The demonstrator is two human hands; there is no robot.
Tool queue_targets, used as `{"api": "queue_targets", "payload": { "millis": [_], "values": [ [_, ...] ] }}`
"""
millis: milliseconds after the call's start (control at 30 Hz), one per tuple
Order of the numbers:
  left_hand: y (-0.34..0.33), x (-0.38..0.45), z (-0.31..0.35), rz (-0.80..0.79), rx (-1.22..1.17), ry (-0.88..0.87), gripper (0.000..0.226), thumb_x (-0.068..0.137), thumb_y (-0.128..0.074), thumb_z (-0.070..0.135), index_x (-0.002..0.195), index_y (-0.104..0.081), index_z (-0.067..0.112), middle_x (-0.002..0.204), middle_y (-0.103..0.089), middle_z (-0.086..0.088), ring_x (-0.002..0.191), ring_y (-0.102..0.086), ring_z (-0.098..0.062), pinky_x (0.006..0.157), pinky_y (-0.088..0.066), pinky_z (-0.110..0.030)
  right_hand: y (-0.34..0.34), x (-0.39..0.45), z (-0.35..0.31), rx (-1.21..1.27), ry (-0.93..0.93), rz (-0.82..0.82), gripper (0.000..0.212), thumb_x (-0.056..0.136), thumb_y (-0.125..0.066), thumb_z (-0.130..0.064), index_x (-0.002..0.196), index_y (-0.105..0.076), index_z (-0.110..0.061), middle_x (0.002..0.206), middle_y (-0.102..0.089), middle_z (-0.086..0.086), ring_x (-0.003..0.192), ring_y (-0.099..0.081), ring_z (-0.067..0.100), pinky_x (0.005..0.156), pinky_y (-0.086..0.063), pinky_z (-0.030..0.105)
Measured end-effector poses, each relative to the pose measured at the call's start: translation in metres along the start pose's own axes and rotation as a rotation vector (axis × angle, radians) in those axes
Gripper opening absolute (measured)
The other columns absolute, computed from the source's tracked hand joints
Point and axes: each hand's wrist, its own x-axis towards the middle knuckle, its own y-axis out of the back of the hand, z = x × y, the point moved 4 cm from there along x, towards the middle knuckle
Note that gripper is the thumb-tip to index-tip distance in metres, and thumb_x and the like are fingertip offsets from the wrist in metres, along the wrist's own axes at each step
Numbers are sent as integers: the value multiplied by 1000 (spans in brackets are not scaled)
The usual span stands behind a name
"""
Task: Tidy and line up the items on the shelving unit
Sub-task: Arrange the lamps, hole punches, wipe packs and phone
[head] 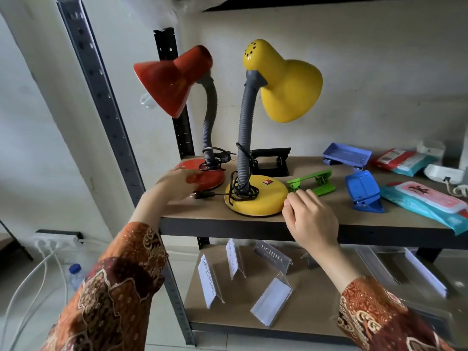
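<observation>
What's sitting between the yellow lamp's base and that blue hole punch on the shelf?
In the head view, a green hole punch lies between the yellow lamp's base and the blue hole punch. The right hand reaches in just before it.

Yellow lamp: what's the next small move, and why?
Probably slide the yellow lamp back, level with the red lamp. Its base sits nearer the shelf's front edge than the red one's. The right hand is already at its base rim and the left hand rests at the red base.
</observation>
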Motion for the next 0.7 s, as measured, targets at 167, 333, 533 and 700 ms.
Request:
{"api": "queue_targets", "payload": {
  "millis": [167, 333, 533, 700],
  "values": [
    [8, 0, -1, -14, 120, 8, 52, 92, -55, 34, 142, -40, 38, 147, -38, -7, 134, -36, -31, 110, -32, -43, 0, 0, 0, 6, -9, 5, 24, 90, -47, -15, 70, -59, -12, 65, -55, 1, 62, -49, 19, 47, -34, 25],
    [7, -2, 4, 32, 190, -14, 50, 93, -55, 41, 141, -41, 39, 141, -43, -7, 131, -37, -29, 107, -35, -43, 1, -1, 1, -6, -12, 19, 25, 90, -46, -15, 69, -58, -12, 64, -53, 0, 61, -48, 18, 49, -29, 23],
    [-8, 2, 29, 243, 302, -10, 53, 89, -53, 55, 136, -49, 30, 136, -44, -12, 123, -41, -30, 99, -42, -42, 1, -1, 1, 2, -20, 7, 28, 92, -43, -17, 70, -60, -12, 65, -55, 0, 61, -49, 17, 47, -32, 23],
    [2, 16, 12, 115, 85, 8, 51, 84, -57, 57, 132, -52, 40, 138, -42, -9, 128, -35, -31, 106, -31, -42, 2, 1, 0, -5, -12, 13, 29, 92, -42, -18, 70, -60, -12, 64, -54, 0, 60, -47, 16, 46, -31, 22]
  ]
}}
